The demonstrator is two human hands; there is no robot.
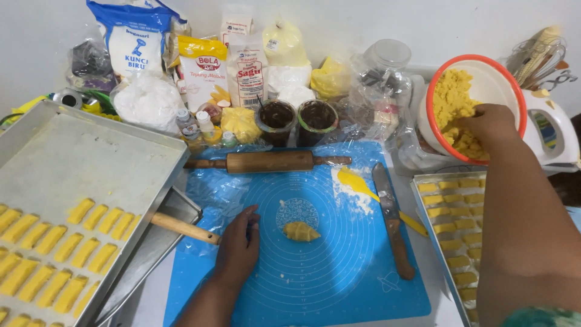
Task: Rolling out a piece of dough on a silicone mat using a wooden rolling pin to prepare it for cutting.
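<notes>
Your right hand (491, 124) reaches into the orange-rimmed white bowl (506, 74), fingers grasping crumbly yellow dough (454, 103), while your left hand (238, 245) rests released on the blue silicone mat (339, 266) beside a small yellow dough lump (301, 231).

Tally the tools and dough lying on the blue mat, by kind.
Rolling pin: 1
Knife: 1
Yellow spatula: 1
Dough lump: 1
Total: 4
The left hand also rests on the blue mat.

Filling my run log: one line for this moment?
left hand flat on blue mat | right hand in dough bowl | dough piece mid-mat
</notes>
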